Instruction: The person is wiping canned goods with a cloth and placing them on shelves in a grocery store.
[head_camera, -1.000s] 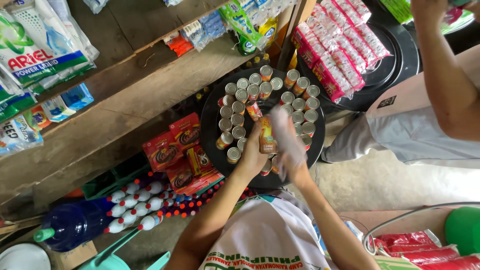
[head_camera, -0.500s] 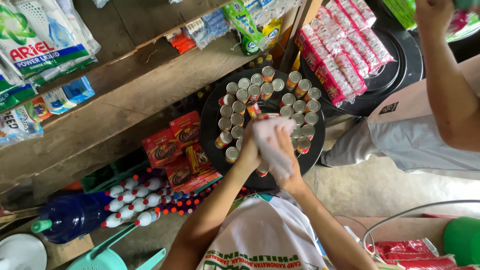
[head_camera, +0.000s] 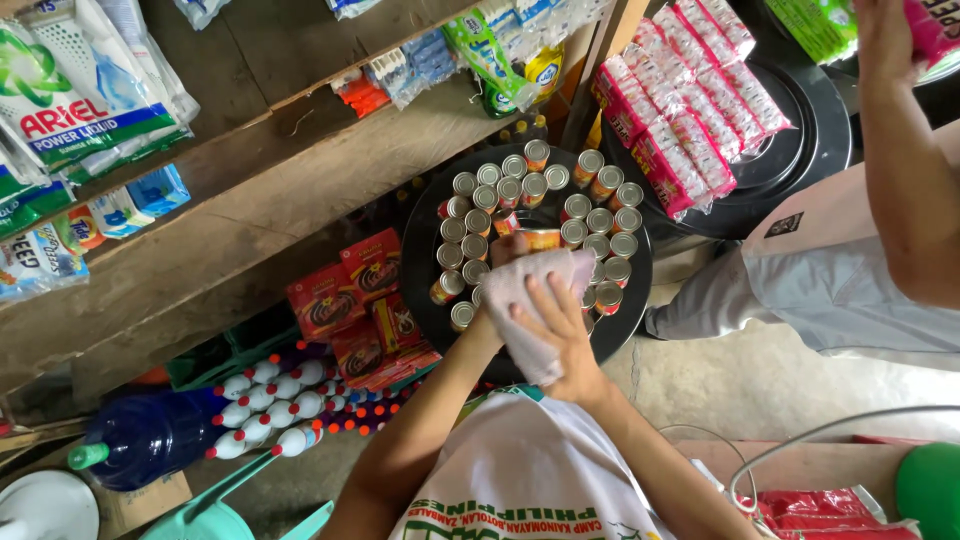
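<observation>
The round black tray (head_camera: 425, 250) carries rows of cans (head_camera: 500, 190). Since a moment ago the cloth (head_camera: 530, 300) has come up over the can (head_camera: 540, 240). The right hand (head_camera: 560, 335) presses the cloth, fingers curled; the left hand (head_camera: 497, 262), mostly hidden, seems closed around the can above the tray.
</observation>
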